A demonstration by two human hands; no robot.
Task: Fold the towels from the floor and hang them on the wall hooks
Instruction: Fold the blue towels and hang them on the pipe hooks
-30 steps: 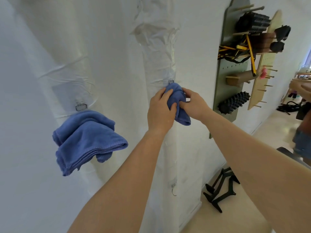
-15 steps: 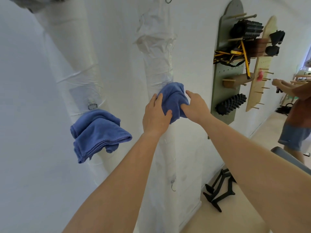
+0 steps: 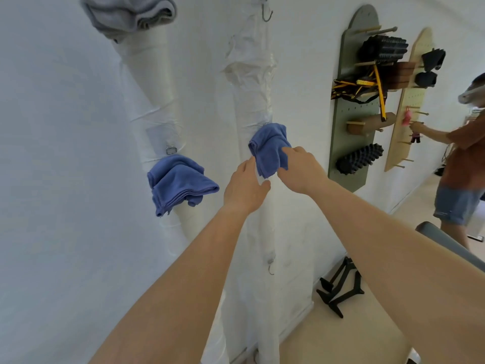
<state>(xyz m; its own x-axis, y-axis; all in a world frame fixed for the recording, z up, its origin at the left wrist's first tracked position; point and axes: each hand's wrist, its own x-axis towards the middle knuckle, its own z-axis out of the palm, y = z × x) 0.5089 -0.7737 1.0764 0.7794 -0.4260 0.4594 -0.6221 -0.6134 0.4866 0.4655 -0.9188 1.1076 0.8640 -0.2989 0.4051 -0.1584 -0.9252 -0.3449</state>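
Towel [image 3: 267, 147], blue and folded small, hangs high against the middle wrapped pipe [image 3: 252, 95], its top bunched where it meets the wrapping. The left hand [image 3: 245, 190] is just below and left of it, fingers straight and loosely spread, fingertips at the cloth's left edge. The right hand [image 3: 299, 168] lies at the lower right edge with its index finger on the cloth; whether the thumb pinches it cannot be told. On the left pipe a 2nd blue towel [image 3: 181, 185] hangs folded under a metal ring [image 3: 171, 150], and a grey towel [image 3: 128, 14] sits above. 1 bare hook [image 3: 266, 14] shows at the top of the middle pipe. Further right are a green pegboard [image 3: 343, 127], a wooden pegboard [image 3: 404, 106] and another person [image 3: 462, 158]
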